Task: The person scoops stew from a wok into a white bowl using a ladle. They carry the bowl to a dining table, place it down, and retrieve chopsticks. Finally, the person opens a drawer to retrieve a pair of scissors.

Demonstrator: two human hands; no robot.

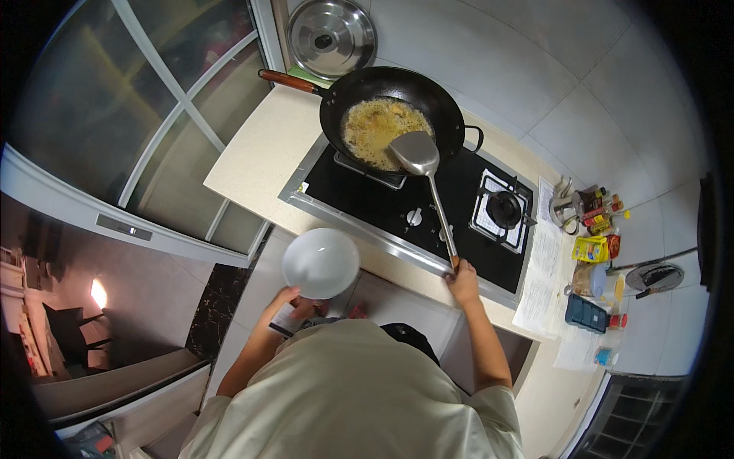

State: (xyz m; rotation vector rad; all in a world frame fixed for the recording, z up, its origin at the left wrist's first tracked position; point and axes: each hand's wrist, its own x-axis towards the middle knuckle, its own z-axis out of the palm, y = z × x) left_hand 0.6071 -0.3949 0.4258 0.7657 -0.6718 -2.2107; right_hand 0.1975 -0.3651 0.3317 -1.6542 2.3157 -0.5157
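My right hand (463, 283) is closed round the wooden handle end of a metal wok spatula (417, 152). The spatula's broad blade rests at the near side of a black wok (447, 115), over bubbling yellowish liquid (375, 126) with small pieces in it. Low at my left side, my left hand (286, 301) grips the rim of a white bowl (321, 262). The bowl's inside shows no food. The wok sits on the left burner of a black gas stove (367, 191), its wooden handle pointing left.
A steel lid (332, 38) leans on the wall behind the wok. The right burner (505, 209) holds no pan. Bottles (602, 210), a yellow box (590, 249) and a dark container (586, 314) stand along the right counter. A glazed sliding door (145, 115) is at the left.
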